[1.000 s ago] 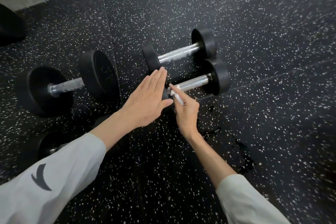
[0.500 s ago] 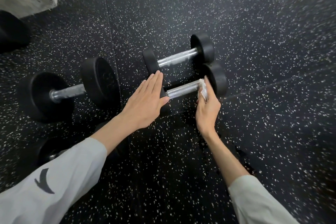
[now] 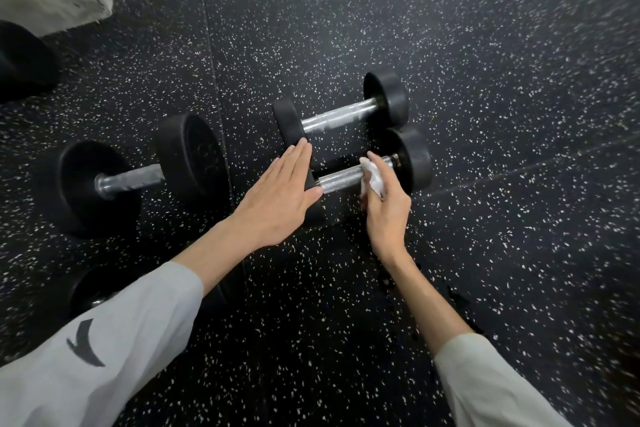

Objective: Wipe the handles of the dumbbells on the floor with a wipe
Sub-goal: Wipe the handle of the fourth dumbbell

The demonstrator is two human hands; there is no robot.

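2 small black rubber dumbbells (image 3: 341, 111) lie side by side (speckled floor); right hand (image 3: 386, 204) pinches a crumpled white wipe (image 3: 372, 178) around the nearer chrome handle (image 3: 341, 178), flat left hand (image 3: 277, 194) pressing its end

— Where's the left hand (image 3: 277, 198)?
— Stretched forward on a bare forearm, palm down, fingers straight and pressed together, thumb tucked alongside.
— And the right hand (image 3: 386, 206)?
— Reaching forward too, wrist slightly bent, its fingers curled and pinching, the back of the hand facing up.
— Sleeves?
— Light grey, pushed up both arms.
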